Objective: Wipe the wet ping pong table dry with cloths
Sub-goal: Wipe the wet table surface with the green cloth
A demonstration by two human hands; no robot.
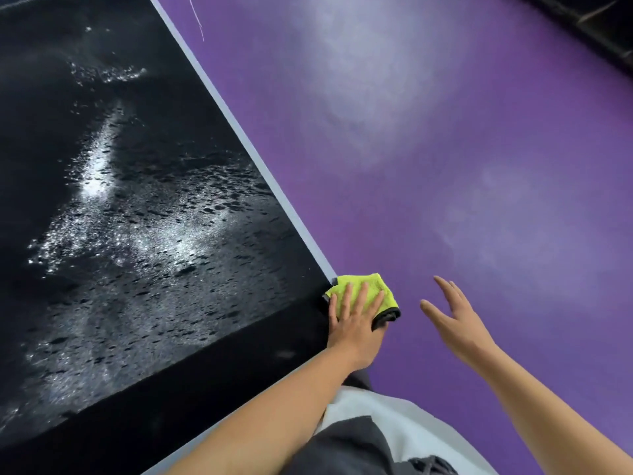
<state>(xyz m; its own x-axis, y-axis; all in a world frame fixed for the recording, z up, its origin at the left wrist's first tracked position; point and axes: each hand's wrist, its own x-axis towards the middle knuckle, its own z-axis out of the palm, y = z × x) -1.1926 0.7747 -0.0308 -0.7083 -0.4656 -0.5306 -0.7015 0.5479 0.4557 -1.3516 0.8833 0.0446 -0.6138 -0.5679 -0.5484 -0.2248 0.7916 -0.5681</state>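
Observation:
The black ping pong table [144, 207] fills the left of the view, its top covered in shining water drops and streaks. A dry dark band runs along its near edge. At the table's near right corner lies a yellow-green cloth [368, 286] with a grey underside, half hanging past the corner. My left hand [354, 320] presses flat on the cloth with straight, spread fingers. Off the table, my right hand [455, 317] hovers over the floor with fingers straight and holds nothing.
Purple floor [445, 149] spreads to the right of the table. A pale line [239, 132] marks the table's right edge. A dark object [603, 32] sits at the top right corner. My grey and white clothing [363, 437] shows at the bottom.

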